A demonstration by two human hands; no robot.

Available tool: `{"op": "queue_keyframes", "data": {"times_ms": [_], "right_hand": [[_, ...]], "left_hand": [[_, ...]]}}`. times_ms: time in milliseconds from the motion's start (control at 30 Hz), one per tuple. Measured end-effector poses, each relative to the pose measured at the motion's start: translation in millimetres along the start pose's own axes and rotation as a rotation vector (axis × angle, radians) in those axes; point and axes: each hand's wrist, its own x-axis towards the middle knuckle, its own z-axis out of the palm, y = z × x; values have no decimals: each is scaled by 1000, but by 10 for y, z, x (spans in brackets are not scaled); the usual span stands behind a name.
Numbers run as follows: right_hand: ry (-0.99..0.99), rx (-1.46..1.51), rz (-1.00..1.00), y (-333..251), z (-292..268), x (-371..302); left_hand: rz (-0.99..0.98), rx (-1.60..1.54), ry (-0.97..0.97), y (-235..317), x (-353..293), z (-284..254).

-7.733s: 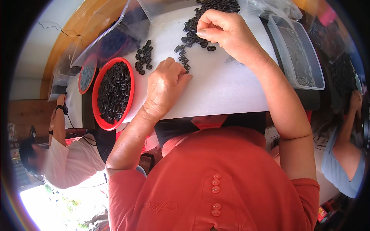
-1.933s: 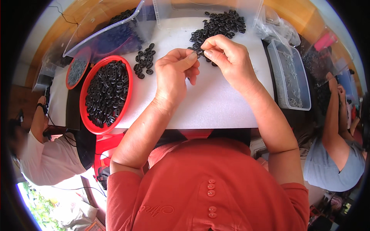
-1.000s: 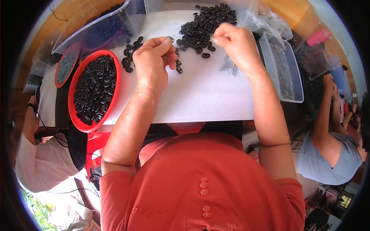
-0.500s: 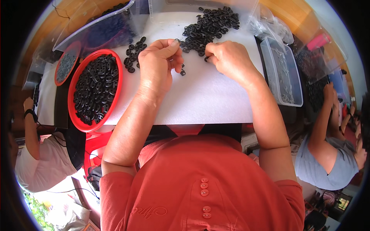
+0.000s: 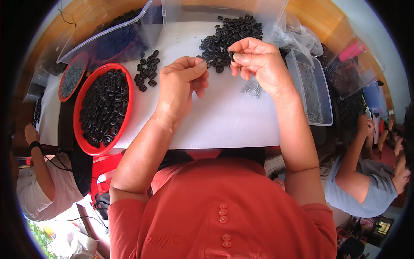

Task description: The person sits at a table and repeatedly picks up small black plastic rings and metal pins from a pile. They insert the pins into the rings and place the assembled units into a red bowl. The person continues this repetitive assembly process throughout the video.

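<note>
Black oval piece (image 5: 231, 56): I see it raised over the white work surface (image 5: 215, 125), bare between the forearms down to its front edge. The red bowl (image 5: 97, 151) crowds the left edge, the clear plastic tray (image 5: 325, 93) the right. The right hand (image 5: 261, 64) pinches the piece; the left hand (image 5: 183, 82), just apart, pinches a small part I can't identify. Metal bits (image 5: 253, 87) lie below.

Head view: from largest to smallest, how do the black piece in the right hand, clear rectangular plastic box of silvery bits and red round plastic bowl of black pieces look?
1. Red round plastic bowl
2. Clear rectangular plastic box
3. Black piece in the right hand
</note>
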Motion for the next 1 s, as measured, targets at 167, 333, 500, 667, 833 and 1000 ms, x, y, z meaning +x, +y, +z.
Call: {"op": "queue_keyframes", "data": {"times_ms": [167,333,500,667,833,1000], "right_hand": [[2,-13,-1,-9,21,-10],[61,-134,-101,24,195,-42],[109,-152,-166,83,352,-58],[126,-133,-174,106,388,-61],[125,-131,-191,113,407,-78],[114,-133,-196,118,405,-80]], "left_hand": [[5,36,-13,27,-35,36],[14,35,-5,21,-55,52],[13,21,2,31,-66,67],[28,18,-7,26,-71,74],[35,28,-8,23,-84,89],[66,20,-22,3,-77,85]]}}
